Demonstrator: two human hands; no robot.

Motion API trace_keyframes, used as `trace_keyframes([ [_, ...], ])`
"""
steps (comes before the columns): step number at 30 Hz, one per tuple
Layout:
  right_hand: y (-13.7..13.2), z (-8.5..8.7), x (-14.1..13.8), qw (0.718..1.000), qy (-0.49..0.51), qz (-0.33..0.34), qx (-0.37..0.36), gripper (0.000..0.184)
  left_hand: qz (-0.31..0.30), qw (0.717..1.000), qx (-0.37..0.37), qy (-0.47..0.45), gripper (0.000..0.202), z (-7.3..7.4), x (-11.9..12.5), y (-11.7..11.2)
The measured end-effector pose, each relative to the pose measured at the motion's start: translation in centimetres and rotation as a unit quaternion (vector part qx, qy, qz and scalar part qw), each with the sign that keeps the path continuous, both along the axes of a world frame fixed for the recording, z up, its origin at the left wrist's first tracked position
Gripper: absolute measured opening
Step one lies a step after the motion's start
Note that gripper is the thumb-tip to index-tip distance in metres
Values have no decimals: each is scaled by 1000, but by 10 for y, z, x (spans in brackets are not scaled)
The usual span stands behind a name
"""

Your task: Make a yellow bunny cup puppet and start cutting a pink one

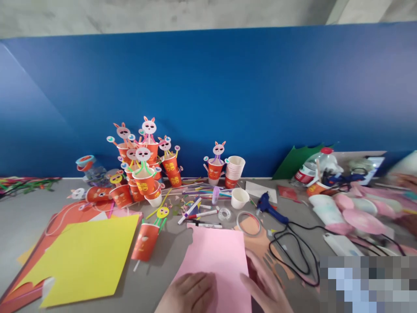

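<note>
A pink paper sheet point(218, 252) with a notch cut at its top left corner lies in front of me. On its lower left part rests my left hand point(190, 293), fingers lying together and slightly bent on the paper. My right hand point(265, 284) is at the sheet's right edge, its thumb over the paper and its fingers at or under the edge. Left of the sheet, a red paper cup with a yellow rabbit figure point(146, 241) lies tilted. Above the sheet are marker pens point(204, 213) and a roll of clear tape point(224, 213).
A yellow sheet point(94, 261) covers the left side. Rabbit-topped cups point(143, 180) cluster behind it, near stacked cups point(235, 169) and a white cup point(240, 198). Rightward are a blue glue gun point(269, 208) with looping black cord, pink-and-white cups point(329, 213) and a plastic bottle point(312, 167).
</note>
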State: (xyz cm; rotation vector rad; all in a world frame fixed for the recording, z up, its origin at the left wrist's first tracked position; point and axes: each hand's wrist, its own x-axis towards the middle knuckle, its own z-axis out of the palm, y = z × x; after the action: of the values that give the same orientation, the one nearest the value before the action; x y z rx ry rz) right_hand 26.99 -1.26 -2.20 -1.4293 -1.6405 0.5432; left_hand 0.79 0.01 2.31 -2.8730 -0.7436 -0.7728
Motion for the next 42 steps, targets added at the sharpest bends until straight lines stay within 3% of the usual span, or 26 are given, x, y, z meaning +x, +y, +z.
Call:
trace_keyframes([
  [4,6,-6,1,1000,8,-21,-12,39,-8,999,-43,-17,38,-19,2,-10],
  [7,9,-8,3,999,20,-27,-3,37,8,994,-96,-43,44,-23,-13,-5],
  [12,6,-5,6,1000,27,-13,-9,40,218,962,-133,-98,51,-12,-37,16],
  [14,3,-2,4,1000,26,7,-16,41,225,952,-187,-87,51,-3,-38,26],
  [15,2,0,2,999,28,22,-21,41,215,947,-228,-75,40,1,-37,30],
  [17,3,5,1,998,30,39,-32,41,196,924,-323,-50,24,8,-34,38],
  [19,5,9,3,999,21,25,-31,41,209,898,-382,-67,26,9,-34,45],
  [24,11,7,24,993,-97,-45,40,37,273,834,-418,-234,29,-9,-49,50],
  [28,11,1,28,983,-171,-27,64,28,351,755,-440,-336,47,-22,-64,42],
  [30,10,-2,25,980,-192,-14,57,21,367,736,-446,-354,53,-23,-68,36],
  [32,9,-5,21,976,-211,-12,54,17,361,740,-446,-350,52,-23,-69,29],
  [35,10,-10,19,973,-225,-14,57,21,329,769,-449,-315,44,-26,-67,19],
  [39,12,-9,22,970,-237,-6,57,25,284,814,-444,-244,34,-39,-62,4],
  [42,13,-5,25,968,-238,-12,76,24,296,843,-414,-177,32,-49,-60,-6],
])
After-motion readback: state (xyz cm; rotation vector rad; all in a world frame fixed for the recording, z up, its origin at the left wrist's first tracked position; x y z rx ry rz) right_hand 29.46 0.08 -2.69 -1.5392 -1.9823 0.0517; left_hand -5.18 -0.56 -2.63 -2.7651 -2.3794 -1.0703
